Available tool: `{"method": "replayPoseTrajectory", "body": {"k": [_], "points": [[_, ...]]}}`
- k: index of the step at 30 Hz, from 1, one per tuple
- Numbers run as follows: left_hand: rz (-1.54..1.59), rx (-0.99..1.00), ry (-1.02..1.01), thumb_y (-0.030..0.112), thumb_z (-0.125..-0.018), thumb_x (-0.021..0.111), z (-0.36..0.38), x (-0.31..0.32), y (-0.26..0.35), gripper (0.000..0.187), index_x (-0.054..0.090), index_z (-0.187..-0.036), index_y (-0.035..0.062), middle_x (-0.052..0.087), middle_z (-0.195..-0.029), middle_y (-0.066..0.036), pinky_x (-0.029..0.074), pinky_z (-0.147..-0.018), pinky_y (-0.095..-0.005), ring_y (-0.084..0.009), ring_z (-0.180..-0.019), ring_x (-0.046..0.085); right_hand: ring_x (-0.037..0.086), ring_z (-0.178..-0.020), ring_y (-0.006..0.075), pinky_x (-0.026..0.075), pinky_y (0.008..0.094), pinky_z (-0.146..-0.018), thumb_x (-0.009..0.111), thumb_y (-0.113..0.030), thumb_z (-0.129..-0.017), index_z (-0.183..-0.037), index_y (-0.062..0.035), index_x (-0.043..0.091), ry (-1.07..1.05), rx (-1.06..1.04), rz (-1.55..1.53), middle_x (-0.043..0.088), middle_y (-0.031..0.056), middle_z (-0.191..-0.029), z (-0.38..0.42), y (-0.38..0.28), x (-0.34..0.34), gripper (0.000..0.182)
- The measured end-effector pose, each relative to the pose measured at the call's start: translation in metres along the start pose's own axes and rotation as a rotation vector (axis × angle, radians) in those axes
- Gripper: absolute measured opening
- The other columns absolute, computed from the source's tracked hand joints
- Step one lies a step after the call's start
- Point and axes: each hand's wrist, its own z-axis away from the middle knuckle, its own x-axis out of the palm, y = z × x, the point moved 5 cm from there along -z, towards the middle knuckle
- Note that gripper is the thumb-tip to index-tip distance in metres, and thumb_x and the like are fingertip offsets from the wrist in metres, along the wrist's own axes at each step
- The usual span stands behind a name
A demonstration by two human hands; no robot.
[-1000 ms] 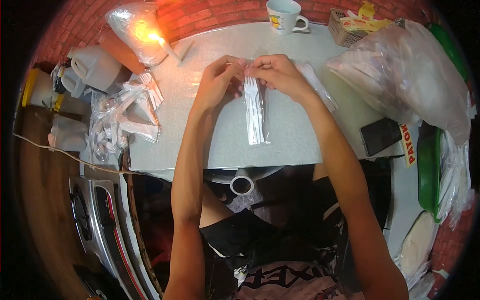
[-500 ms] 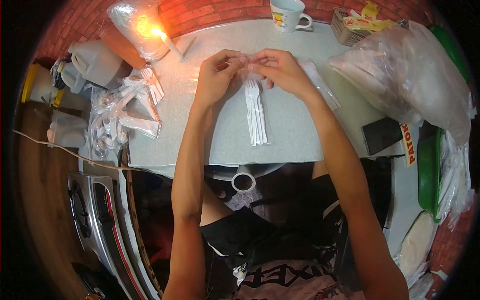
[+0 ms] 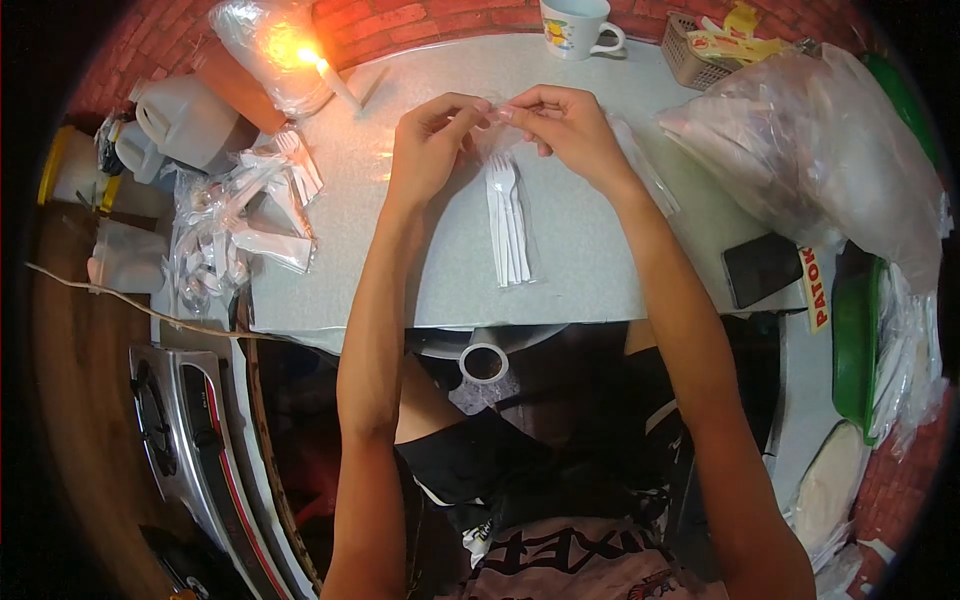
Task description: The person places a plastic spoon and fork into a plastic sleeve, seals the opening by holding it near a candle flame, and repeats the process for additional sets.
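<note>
Lying flat on the table [image 3: 580, 270], straight ahead of the person, the packet of white cutlery [image 3: 511, 230] points its handles toward the near edge and its fork [image 3: 502, 178] toward the hands. What has changed over the last second is the gap above the tines: earlier the fingertips sat right at them, and now both hands have shifted farther up the clear film, leaving a stretch of bare plastic between fork and fingers. That suggests the work is now at the upper end of the wrapper rather than on the cutlery itself.

The left hand [image 3: 432, 140] pinches that end between thumb and forefinger, its other fingers curled loosely beneath. The right hand [image 3: 568, 125] mirrors it, thumb and forefinger nipped together, the rest half bent. The two sets of fingertips nearly meet; whether they touch, and how the film is folded between them, is too small to tell.

Just beside the right wrist lies another clear sleeve [image 3: 645, 172], partly hidden by the arm. Well to the left is a heap of wrapped cutlery [image 3: 225, 225], and farther back a lit candle [image 3: 338, 85] burns, apart from the film. A mug [image 3: 574, 30] stands at the far edge. On the right are a bulky plastic bag [image 3: 815, 145] and a dark flat object [image 3: 762, 272].
</note>
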Motion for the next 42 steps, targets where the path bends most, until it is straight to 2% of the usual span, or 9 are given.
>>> {"method": "replayPoseTrajectory", "body": {"k": [10, 12, 16, 21, 27, 29, 32, 37, 42], "points": [[0.0, -0.01, -0.021, 0.015, -0.095, 0.065, 0.003, 0.002, 0.0, 0.02, 0.075, -0.107, 0.0025, 0.073, -0.091, -0.003, 0.047, -0.061, -0.0245, -0.0092, -0.071, 0.06, 0.054, -0.066, 0.004, 0.043, 0.02, -0.057, 0.071, -0.018, -0.098, -0.11, -0.0033, 0.075, 0.04, -0.032, -0.06, 0.07, -0.0004, -0.085, 0.002, -0.007, -0.001, 0.019], [0.005, -0.001, -0.029, 0.011, -0.091, 0.065, 0.003, 0.003, -0.002, 0.021, 0.074, -0.107, 0.0015, 0.073, -0.088, -0.004, 0.05, -0.063, -0.0262, -0.0104, -0.07, 0.062, 0.063, -0.079, 0.0074, 0.05, 0.0234, -0.061, 0.072, -0.017, -0.096, -0.109, -0.0051, 0.075, -0.004, -0.021, -0.067, 0.074, 0.0011, -0.098, 0.003, -0.007, -0.001, 0.019], [-0.138, 0.044, -0.073, 0.007, -0.087, 0.066, -0.001, -0.005, -0.011, 0.022, 0.076, -0.106, 0.0029, 0.073, -0.087, -0.005, 0.053, -0.068, -0.0288, -0.0118, -0.072, 0.063, 0.065, -0.082, 0.0085, 0.052, 0.0247, -0.068, 0.073, -0.015, -0.094, -0.104, -0.005, 0.076, -0.033, -0.019, -0.031, 0.074, 0.0011, -0.098, 0.004, -0.009, 0.003, 0.015], [-0.304, 0.111, -0.123, 0.004, -0.087, 0.068, 0.001, -0.011, -0.007, 0.02, 0.077, -0.104, 0.005, 0.074, -0.085, -0.005, 0.053, -0.069, -0.0286, -0.0121, -0.073, 0.064, 0.068, -0.087, 0.0141, 0.054, 0.0281, -0.08, 0.075, -0.014, -0.09, -0.098, -0.0072, 0.078, -0.075, -0.256, 0.202, 0.074, 0.0045, -0.105, 0.004, -0.008, 0.012, 0.011], [-0.375, 0.048, -0.241, 0.003, -0.092, 0.07, -0.002, -0.012, -0.017, 0.022, 0.071, -0.114, -0.0006, 0.074, -0.097, -0.004, 0.053, -0.078, -0.0261, -0.0087, -0.084, 0.063, 0.068, -0.088, 0.0138, 0.055, 0.0286, -0.08, 0.077, -0.014, -0.088, -0.109, -0.0086, 0.076, -0.006, -0.18, 0.335, 0.075, 0.0053, -0.105, 0.01, -0.012, 0.009, 0.023], [-0.164, 0.074, -0.285, 0.001, -0.093, 0.07, -0.003, -0.011, -0.021, 0.024, 0.069, -0.117, -0.0014, 0.074, -0.099, -0.005, 0.055, -0.082, -0.027, -0.0091, -0.088, 0.065, 0.069, -0.087, 0.0136, 0.055, 0.028, -0.08, 0.077, -0.014, -0.088, -0.112, -0.0072, 0.075, -0.006, -0.123, 0.312, 0.075, 0.0059, -0.102, 0.008, -0.003, 0.008, 0.026], [-0.123, 0.088, -0.23, 0.003, -0.089, 0.076, -0.001, -0.01, -0.012, 0.024, 0.072, -0.112, 0.0008, 0.074, -0.091, -0.003, 0.054, -0.075, -0.0253, -0.0095, -0.078, 0.065, 0.067, -0.085, 0.0109, 0.054, 0.026, -0.079, 0.076, -0.01, -0.089, -0.116, -0.0022, 0.073, -0.022, -0.037, 0.263, 0.074, 0.0053, -0.097, 0.005, 0.002, 0.008, 0.028], [-0.094, 0.024, -0.277, 0.003, -0.088, 0.077, 0.003, -0.009, -0.015, 0.024, 0.071, -0.111, -0.0009, 0.075, -0.092, -0.005, 0.055, -0.077, -0.0263, -0.0106, -0.083, 0.068, 0.065, -0.085, 0.0082, 0.053, 0.0247, -0.078, 0.073, -0.004, -0.091, -0.117, 0.002, 0.071, -0.034, -0.039, 0.225, 0.074, 0.0041, -0.093, 0.003, 0.007, 0.008, 0.026], [-0.273, -0.019, -0.273, 0.003, -0.09, 0.076, 0.0, -0.009, -0.02, 0.019, 0.07, -0.108, -0.0017, 0.074, -0.096, -0.005, 0.055, -0.085, -0.0264, -0.0106, -0.089, 0.068, 0.072, -0.086, 0.0147, 0.056, 0.0289, -0.079, 0.075, -0.013, -0.09, -0.117, -0.0047, 0.074, 0.039, -0.079, 0.255, 0.078, 0.0081, -0.096, 0.004, 0.008, 0.009, 0.028]]}}
